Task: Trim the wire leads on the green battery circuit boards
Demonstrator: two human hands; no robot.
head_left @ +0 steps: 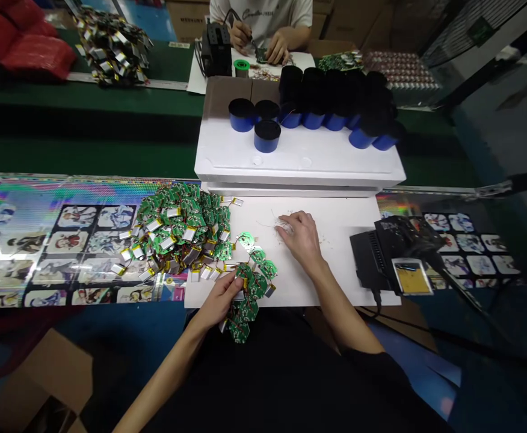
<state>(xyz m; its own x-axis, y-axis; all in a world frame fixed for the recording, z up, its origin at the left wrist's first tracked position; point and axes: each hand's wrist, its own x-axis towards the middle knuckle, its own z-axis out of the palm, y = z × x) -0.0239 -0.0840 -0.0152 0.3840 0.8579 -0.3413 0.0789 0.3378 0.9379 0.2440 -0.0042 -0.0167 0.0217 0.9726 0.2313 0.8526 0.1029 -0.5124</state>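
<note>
My left hand (221, 297) is closed on a cluster of green circuit boards (248, 311) with small silver batteries wired to them, at the front edge of the white work surface (335, 276). Farther right, my right hand (300, 236) rests over that surface, thumb and fingers curled toward each other around thin pale wires (270, 225). Whether the fingertips actually grip a wire is hard to see. A big heap of similar boards with batteries (182, 225) lies left of my hands.
Blue and black cups (267, 137) stand on a white foam box (299, 165) behind the work surface. A black soldering station (372, 258) with a yellow sponge tray (411, 276) sits at right. Across the bench, another person's hands (277, 48) work on a board.
</note>
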